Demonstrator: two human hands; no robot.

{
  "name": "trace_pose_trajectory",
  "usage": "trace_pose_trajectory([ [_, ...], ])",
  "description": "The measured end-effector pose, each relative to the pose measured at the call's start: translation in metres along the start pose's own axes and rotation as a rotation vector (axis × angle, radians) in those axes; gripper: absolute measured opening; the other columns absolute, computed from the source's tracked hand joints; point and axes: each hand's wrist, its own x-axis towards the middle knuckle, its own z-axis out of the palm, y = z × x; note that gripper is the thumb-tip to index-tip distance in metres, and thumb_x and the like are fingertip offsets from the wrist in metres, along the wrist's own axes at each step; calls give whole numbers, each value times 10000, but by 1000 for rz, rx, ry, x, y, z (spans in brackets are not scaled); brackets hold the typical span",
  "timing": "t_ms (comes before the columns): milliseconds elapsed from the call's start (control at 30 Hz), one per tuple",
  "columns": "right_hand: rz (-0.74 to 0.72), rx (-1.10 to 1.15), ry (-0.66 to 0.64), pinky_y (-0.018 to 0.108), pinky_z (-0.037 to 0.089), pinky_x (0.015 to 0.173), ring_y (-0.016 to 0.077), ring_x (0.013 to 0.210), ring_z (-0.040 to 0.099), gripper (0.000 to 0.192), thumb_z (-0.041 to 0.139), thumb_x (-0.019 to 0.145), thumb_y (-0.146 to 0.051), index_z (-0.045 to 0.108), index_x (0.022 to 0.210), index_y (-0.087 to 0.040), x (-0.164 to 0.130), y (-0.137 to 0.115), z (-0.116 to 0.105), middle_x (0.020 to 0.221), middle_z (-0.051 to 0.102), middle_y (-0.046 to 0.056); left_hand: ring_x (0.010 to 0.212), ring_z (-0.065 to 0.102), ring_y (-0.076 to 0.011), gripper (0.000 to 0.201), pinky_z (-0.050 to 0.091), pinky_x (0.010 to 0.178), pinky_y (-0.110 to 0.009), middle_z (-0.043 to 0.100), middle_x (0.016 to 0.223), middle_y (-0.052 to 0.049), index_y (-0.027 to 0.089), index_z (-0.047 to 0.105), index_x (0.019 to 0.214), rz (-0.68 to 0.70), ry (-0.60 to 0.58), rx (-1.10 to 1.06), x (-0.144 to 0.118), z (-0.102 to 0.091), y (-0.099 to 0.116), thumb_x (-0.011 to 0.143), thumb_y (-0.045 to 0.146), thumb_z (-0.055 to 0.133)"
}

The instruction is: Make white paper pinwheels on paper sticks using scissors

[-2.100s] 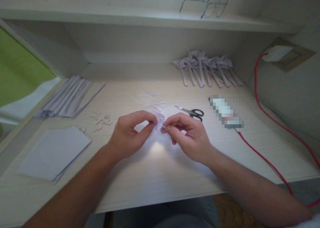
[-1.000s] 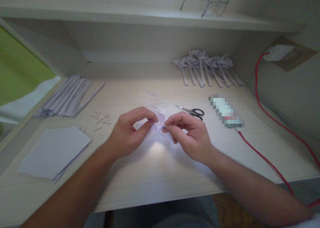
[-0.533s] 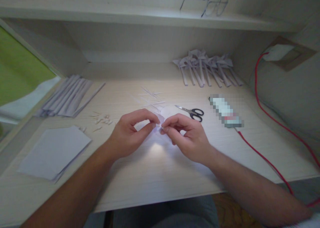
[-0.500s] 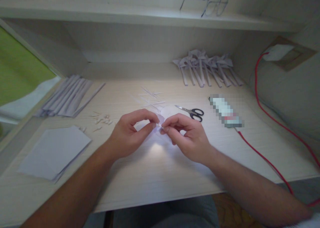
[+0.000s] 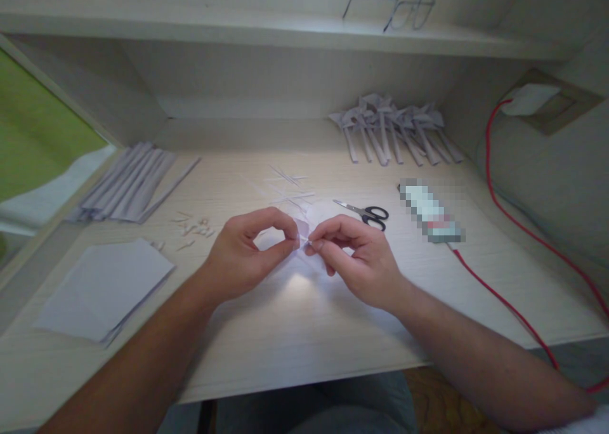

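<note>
My left hand (image 5: 254,250) is closed, its thumb and fingertips pinching a folded white paper piece (image 5: 301,228), which looks like a pinwheel head. Against it, my right hand (image 5: 356,256) is closed on a thin white paper stick (image 5: 307,240), its tip meeting the folded paper between both hands. Fingers hide much of this joint. Just beyond the hands lie several thin white paper sticks (image 5: 292,198). A pair of black-handled scissors (image 5: 366,213) rests behind my right hand.
Rolled paper tubes (image 5: 128,183) and a stack of paper sheets (image 5: 104,291) lie left, near small paper scraps (image 5: 195,228). Several paper pinwheels (image 5: 394,126) lean at the back right. A phone (image 5: 431,212) with a red cable (image 5: 504,307) is right; glasses (image 5: 404,6) sit on the shelf.
The left fingertips have shifted slightly on the folded paper, so more of it and of the thin stick shows between the hands. The right hand stays almost in place.
</note>
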Motion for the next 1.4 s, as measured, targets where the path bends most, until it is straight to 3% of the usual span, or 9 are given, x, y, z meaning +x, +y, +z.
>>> trace_pose_trajectory([
  [367, 17, 56, 10, 248, 456, 533, 105, 591, 587, 94, 641, 873, -111, 717, 892, -163, 0, 1, 1, 779, 736, 15, 847, 657, -161, 115, 488, 811, -320, 721, 890, -12, 223, 730, 919, 15, 32, -15, -1, -2, -1, 849, 137, 762],
  [567, 29, 87, 26, 253, 453, 519, 106, 564, 576, 74, 656, 859, -122, 706, 892, -166, 0, 2, 0, 765, 734, 16, 869, 676, -158, 95, 497, 824, -308, 739, 905, -20, 212, 745, 920, 29, -19, -10, 1, -3, 3, 885, 128, 717],
  [1400, -11, 27, -22, 245, 462, 534, 101, 582, 583, 128, 616, 867, -93, 714, 906, -167, -1, 0, -1, 798, 742, 15, 902, 689, -174, 109, 512, 851, -311, 756, 936, -28, 212, 759, 942, 37, -31, -5, 4, -4, 6, 905, 133, 692],
])
